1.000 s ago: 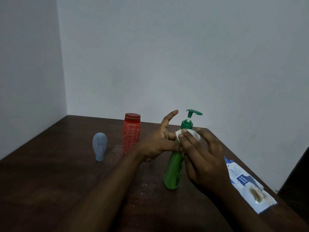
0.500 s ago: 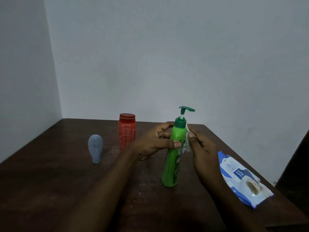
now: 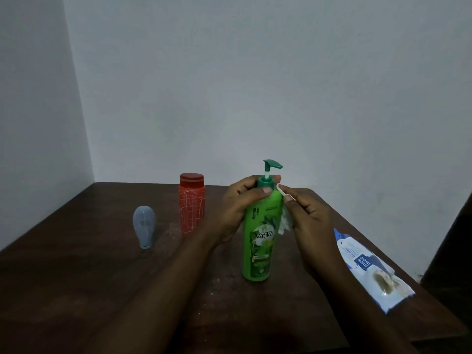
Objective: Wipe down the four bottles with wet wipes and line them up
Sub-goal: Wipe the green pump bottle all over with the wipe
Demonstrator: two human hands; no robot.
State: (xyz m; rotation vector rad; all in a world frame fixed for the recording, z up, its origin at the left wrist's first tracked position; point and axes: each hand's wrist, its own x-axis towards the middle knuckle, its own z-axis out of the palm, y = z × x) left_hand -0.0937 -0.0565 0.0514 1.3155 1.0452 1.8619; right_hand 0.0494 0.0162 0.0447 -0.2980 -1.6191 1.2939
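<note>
My left hand (image 3: pixel 237 208) grips the green pump bottle (image 3: pixel 258 241) by its neck, upright on the worktop (image 3: pixel 76 290). My right hand (image 3: pixel 306 218) pinches a wet wipe (image 3: pixel 284 221) on its side, so it's mid-wipe, I think. The red bottle (image 3: pixel 192 203) and blue-grey bottle (image 3: pixel 144 226) stand to the left, not lined up yet. I can't see a fourth.

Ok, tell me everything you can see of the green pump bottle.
The green pump bottle is tall, glossy plastic, with a darker green pump head on a white stem and a leafy label reading Vatika. It stands roughly upright on the dark table. The left hand grips its shoulder; the right hand holds a white wet wipe against its right side.
</note>
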